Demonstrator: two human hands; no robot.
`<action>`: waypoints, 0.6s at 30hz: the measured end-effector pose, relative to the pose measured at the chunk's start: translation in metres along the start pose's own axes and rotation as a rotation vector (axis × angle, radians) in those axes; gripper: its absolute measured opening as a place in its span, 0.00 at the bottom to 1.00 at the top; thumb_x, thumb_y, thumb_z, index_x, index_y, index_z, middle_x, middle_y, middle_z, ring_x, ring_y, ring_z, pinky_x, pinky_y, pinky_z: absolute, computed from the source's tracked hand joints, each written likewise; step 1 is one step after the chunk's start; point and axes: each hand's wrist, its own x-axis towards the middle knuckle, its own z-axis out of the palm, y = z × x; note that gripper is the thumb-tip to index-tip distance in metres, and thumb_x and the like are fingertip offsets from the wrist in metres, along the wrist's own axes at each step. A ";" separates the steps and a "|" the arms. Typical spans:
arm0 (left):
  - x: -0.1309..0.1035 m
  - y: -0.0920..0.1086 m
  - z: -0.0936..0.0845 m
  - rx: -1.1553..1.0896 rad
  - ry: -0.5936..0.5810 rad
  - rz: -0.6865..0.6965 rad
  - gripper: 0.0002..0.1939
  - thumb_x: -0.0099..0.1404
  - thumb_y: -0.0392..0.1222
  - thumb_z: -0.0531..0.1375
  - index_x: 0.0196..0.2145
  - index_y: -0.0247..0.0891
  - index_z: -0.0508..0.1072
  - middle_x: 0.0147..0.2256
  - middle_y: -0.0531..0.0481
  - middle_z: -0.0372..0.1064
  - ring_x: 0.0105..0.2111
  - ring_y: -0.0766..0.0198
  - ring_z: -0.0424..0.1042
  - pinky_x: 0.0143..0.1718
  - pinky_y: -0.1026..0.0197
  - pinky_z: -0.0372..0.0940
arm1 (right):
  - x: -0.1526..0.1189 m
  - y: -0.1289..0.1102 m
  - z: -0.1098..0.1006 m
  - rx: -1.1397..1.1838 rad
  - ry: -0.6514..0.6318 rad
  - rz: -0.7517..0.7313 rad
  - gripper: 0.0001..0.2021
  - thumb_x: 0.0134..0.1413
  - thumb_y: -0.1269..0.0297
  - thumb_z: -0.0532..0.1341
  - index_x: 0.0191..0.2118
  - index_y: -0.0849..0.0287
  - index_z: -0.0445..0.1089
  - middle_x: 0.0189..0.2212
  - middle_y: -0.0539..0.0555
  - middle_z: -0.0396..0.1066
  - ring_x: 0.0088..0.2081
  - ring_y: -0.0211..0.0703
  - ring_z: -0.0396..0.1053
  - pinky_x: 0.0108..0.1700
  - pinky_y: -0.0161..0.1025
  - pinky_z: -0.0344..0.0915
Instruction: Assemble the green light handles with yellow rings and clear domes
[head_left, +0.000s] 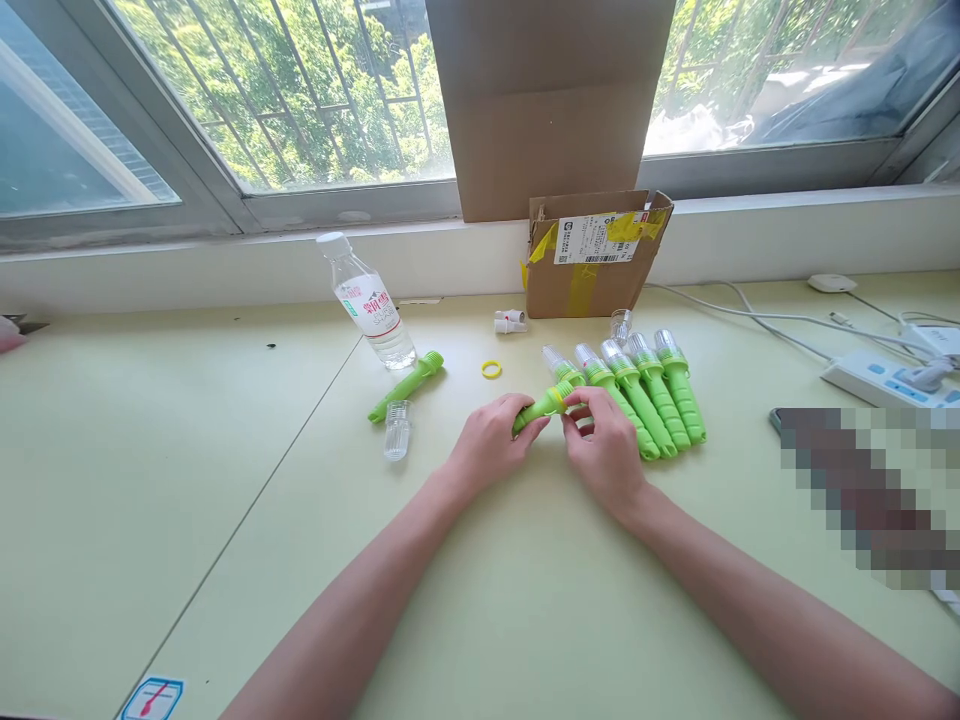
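My left hand [487,442] is closed around a green flashlight body [534,410], held at an angle above the table. A yellow ring [557,398] sits around its threaded end. There my right hand [606,450] pinches the ring with thumb and fingertips, which partly hide the contact. Another yellow ring [491,376] lies flat beyond my hands. To the left rests a second green flashlight body [405,388], with a clear ribbed cap [397,432] just in front of it. Several green flashlights with clear tops [679,390] lie side by side at the right, close to my right hand.
Behind are a water bottle [375,310], small white cylindrical parts [510,321], an open cardboard box [592,280] and another clear cap [622,325]. Cables and a white power strip [877,375] lie on the right, near a blurred-out object [862,490]. Windows line the back.
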 end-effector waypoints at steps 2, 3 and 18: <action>0.001 0.001 0.000 -0.035 0.007 -0.022 0.14 0.65 0.52 0.55 0.35 0.38 0.69 0.29 0.51 0.69 0.27 0.66 0.63 0.29 0.64 0.56 | -0.001 0.000 0.000 -0.002 0.003 -0.013 0.07 0.54 0.74 0.55 0.39 0.57 0.64 0.35 0.54 0.69 0.30 0.41 0.70 0.27 0.37 0.69; 0.001 0.001 -0.001 -0.049 0.009 -0.033 0.15 0.65 0.53 0.55 0.33 0.38 0.70 0.27 0.52 0.68 0.25 0.67 0.62 0.28 0.65 0.55 | -0.001 -0.001 0.000 0.002 0.003 -0.015 0.07 0.54 0.74 0.55 0.39 0.57 0.64 0.35 0.54 0.69 0.30 0.40 0.70 0.27 0.37 0.69; 0.004 0.004 -0.012 -0.282 -0.115 -0.159 0.25 0.67 0.56 0.48 0.21 0.36 0.67 0.17 0.54 0.62 0.18 0.71 0.57 0.22 0.66 0.53 | 0.000 -0.005 -0.001 0.045 -0.001 -0.026 0.05 0.55 0.73 0.55 0.37 0.57 0.65 0.39 0.56 0.70 0.29 0.38 0.70 0.26 0.37 0.70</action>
